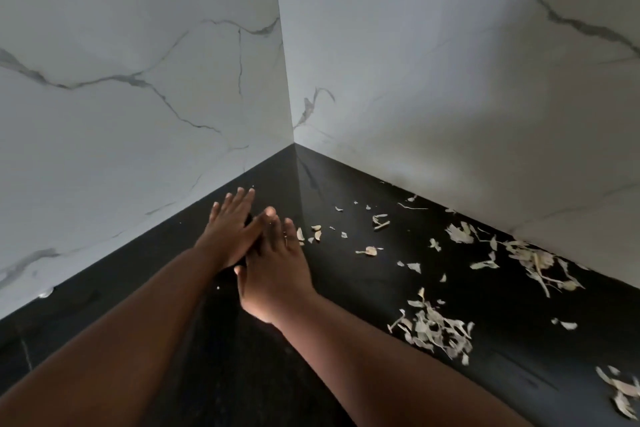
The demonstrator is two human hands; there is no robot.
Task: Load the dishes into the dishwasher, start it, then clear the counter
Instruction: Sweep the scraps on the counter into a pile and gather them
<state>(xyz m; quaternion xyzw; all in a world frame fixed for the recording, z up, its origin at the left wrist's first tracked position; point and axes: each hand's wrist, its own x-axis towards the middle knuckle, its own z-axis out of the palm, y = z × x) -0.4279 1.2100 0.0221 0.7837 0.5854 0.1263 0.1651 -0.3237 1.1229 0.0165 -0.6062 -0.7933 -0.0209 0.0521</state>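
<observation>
Two hands reach out over a black counter (502,374) toward the corner where two white marble walls (138,45) meet. The walls have thin grey lines running through them.

The left hand (230,230) lies flat with its fingers straight and spread a little, pointing at the corner. It holds nothing. The right hand (277,267) is just beside it, and the two hands touch where they cross. The right fingers are straight too, close together, and hold nothing. A thin ring (285,236) shows on one right finger. Something small and dark sits between the two hands, but it is too hidden to tell what it is.

Pale dry peels (433,326) are scattered on the counter, all to the right of the hands. There are too many bits to count one by one. They lie in about three bigger heaps: one near the right arm, one along the right wall (533,260), and one at the bottom right edge (621,392). Many small single bits lie between the heaps and the hands. A few of them are just beside the right fingertips.

One small shiny spot (45,294) sits where the left wall meets the counter.
</observation>
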